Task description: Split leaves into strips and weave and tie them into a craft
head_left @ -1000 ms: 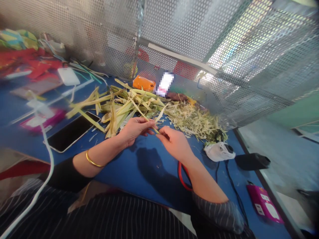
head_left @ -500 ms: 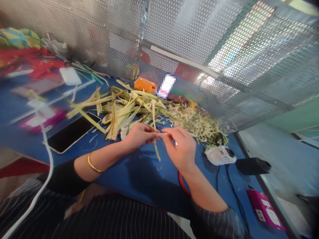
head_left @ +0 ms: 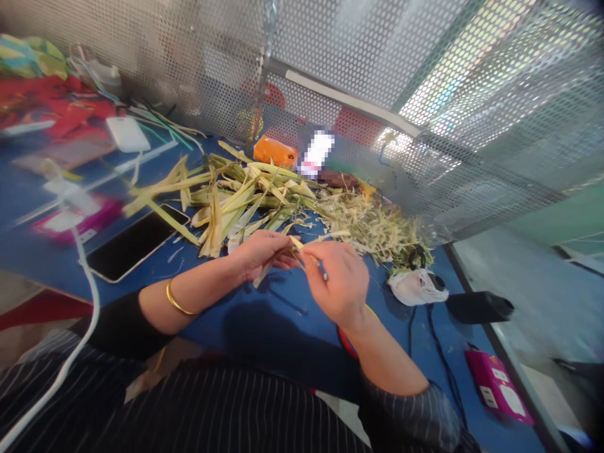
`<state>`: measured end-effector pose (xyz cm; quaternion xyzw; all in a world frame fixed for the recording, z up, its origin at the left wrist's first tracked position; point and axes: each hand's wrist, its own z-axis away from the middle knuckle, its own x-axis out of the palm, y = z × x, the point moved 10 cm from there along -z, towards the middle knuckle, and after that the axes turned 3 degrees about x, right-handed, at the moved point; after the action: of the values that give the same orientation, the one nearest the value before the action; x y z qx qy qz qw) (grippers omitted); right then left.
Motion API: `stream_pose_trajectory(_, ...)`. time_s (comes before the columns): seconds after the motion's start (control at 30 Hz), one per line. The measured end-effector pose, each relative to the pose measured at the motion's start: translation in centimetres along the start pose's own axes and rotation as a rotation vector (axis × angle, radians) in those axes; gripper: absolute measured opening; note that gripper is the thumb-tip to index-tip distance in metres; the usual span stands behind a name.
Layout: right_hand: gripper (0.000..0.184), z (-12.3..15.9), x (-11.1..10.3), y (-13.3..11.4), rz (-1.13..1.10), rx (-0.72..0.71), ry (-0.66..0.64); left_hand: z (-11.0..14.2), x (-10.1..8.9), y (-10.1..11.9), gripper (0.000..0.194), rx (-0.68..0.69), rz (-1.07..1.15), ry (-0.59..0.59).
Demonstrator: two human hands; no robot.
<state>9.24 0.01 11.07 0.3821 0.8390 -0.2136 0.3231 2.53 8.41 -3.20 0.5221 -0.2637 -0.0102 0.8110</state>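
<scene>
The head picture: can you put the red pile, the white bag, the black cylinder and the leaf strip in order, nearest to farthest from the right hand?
From the right hand:
1. Leaf strip, touching its fingertips.
2. White bag, to its right.
3. Black cylinder, farther right, past the bag.
4. Red pile, far over at the upper left.

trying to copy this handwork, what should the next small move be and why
Perhaps ease the right hand away from the left hand to tear the leaf strip: both hands seem to pinch it, close together, and a heap of shredded leaves lies beyond the right one.
</scene>
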Motion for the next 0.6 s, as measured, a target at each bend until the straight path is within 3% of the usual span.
stream_pose_trajectory(0.07,0.01,0.7,1.5,-1.9,0.165,-0.195,-0.045,0.0,-0.5,0.3,0.017,-0.031,0.117,0.042)
stream_pose_trajectory(0.17,0.008,1.7,3.8,-2.3,0.33,-0.317,-0.082,0.0,-0.8,0.9,0.02,-0.033,0.191,0.064)
stream_pose_trajectory(0.37,0.021,2.7,6.4,-1.1,0.303,-0.319,-0.155,0.0,-0.9,1.2,0.02,-0.058,0.348,0.068)
stream_pose_trajectory(0.6,0.023,2.4,6.3,-1.2,0.216,-0.344,-0.198,0.3,-1.3,1.7,0.019,-0.02,0.366,0.095)
